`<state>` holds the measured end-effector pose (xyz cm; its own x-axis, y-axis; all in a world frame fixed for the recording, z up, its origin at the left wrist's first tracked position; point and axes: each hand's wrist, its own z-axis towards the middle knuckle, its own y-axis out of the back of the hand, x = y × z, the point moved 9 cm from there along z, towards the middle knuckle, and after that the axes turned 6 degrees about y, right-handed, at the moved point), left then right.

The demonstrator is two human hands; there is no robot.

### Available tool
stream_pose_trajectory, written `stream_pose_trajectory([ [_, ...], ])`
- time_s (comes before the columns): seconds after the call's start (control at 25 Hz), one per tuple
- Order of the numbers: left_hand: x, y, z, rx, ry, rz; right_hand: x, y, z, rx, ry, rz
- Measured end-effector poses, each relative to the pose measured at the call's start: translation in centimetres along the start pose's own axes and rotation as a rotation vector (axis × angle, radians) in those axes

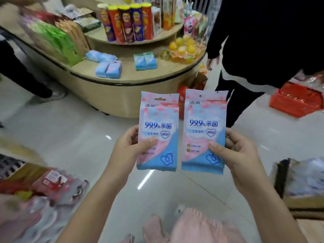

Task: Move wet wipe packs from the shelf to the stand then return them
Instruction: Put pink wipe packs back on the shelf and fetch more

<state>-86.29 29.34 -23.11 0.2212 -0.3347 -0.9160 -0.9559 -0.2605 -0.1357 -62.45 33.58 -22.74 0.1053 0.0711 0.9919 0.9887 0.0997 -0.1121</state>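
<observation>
Left hand (128,148) is pinching left pack (158,120), right hand (240,155) pinching right pack (204,116). Both are gripping low, so the slick packs rising above the thumbs may slip.

The left wipe pack (157,132) and the right wipe pack (204,130), at the centre of the frame, are soft plastic film, smooth and lightly glossy. The floor (78,137) is pale tile, polished enough to mirror lamp streaks. The stand (112,97) at upper centre has a matt, light wood-look skin with a dark glossy strip along its rim. On it, the chip tubes (126,23) look like shiny printed card with yellow plastic lids, the jelly cups (182,50) are clear plastic, and the small blue packs (108,69) are thin film. The red box (296,100) at right has a foil-like sheen. At the bottom edge, pink cloth (198,227) looks fuzzy and matt.
</observation>
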Motion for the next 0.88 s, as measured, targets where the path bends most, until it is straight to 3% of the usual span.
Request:
stream_pose_trajectory([
  [0.48,-4.6,13.6,20.5,-0.383,0.06,-0.149,-4.0,-17.0,28.6,0.321,-0.141,-0.095],
  [0.68,-6.2,20.1,28.3,-0.463,0.09,-0.219,-6.3,-24.7,37.7,0.354,-0.192,-0.114],
  [0.88,-8.2,28.2,38.4,-0.433,0.174,-0.169,-9.8,-32.2,44.5,0.295,-0.252,-0.099],
])
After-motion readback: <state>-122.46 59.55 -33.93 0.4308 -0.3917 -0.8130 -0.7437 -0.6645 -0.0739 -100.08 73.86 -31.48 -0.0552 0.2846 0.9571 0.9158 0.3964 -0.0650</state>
